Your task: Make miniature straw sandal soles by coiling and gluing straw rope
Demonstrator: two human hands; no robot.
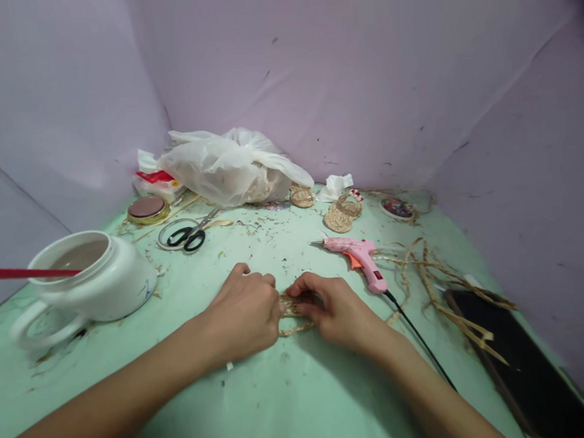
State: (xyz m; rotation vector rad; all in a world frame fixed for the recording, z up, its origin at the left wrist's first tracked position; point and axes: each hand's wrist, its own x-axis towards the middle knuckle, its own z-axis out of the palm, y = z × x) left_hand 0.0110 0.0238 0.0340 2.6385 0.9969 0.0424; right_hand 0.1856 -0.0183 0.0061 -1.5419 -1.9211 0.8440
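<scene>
Pinched between your right hand's [341,309] thumb and fingers was the small, straw-coloured piece of woven fibre [289,306], narrowly gripped at its right side. Your left hand [251,308] lay curled against the left end of that piece, its fingertips hidden, so I could not tell whether they gripped it. Just at the piece's six o'clock ran a thin braided straw cord [298,330], over the pale green tabletop [265,414]. From the woven piece, the pink glue gun with an orange trigger [356,246] lay near, at two o'clock, and the loose, dry tan fibre strips [446,316] at three. Black-handled metal scissors [192,238] sat at ten o'clock, and the rounded white pot with a side handle [126,284] stood well apart at nine.
</scene>
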